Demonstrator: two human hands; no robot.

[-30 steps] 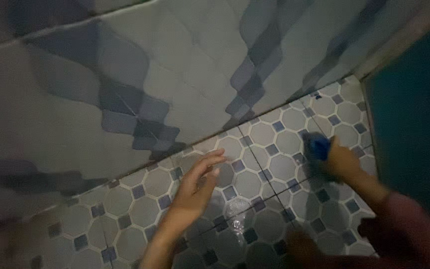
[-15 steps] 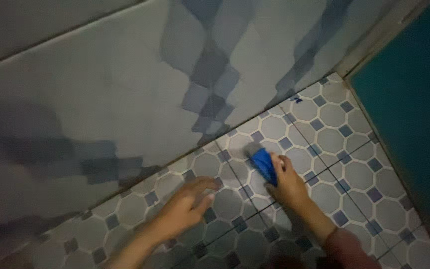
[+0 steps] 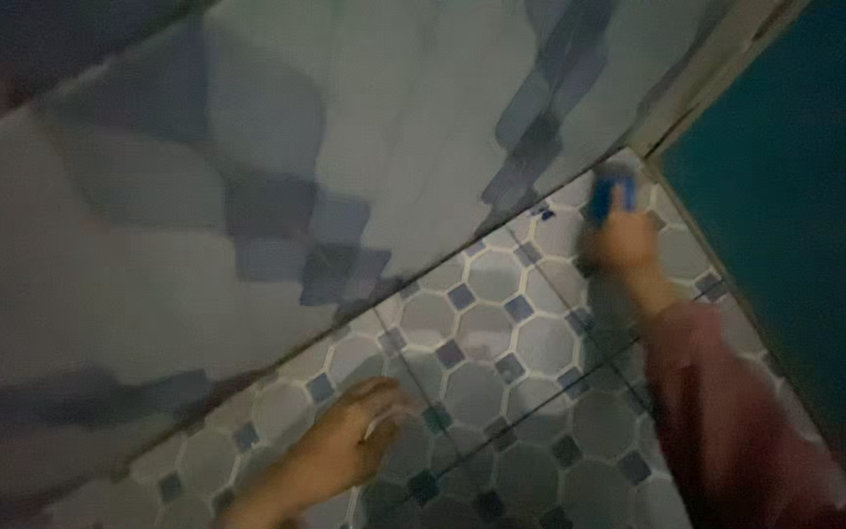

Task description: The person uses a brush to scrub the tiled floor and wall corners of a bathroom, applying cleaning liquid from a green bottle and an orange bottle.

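Gripping a small blue scrubber (image 3: 607, 191), the right hand (image 3: 619, 240) presses it onto the tiled floor (image 3: 501, 343) right in the corner where the wall (image 3: 247, 167) meets the teal door (image 3: 785, 196). The fingers are curled over the top of the scrubber, so only its upper blue edge shows above the knuckles. A dark red sleeve (image 3: 727, 411) covers the forearm and runs down to the lower right edge of the view.

Half a second ago this hand and scrubber were nearer the middle of the floor, well clear of the door; now they have travelled along the base of the wall to the far end, close to the pale door frame (image 3: 707, 78).

The left hand (image 3: 350, 446) lies on the floor at the lower middle, palm down and holding nothing, fingers loosely spread and pointing right. It sits much where it was before, braced on the tiles, well apart from the right hand.

The floor is laid in grey octagonal tiles with small dark blue squares between them. The wall above carries large pale tiles with a stepped pattern of darker blue-grey blocks. Motion blur softens everything, and the light is dim.
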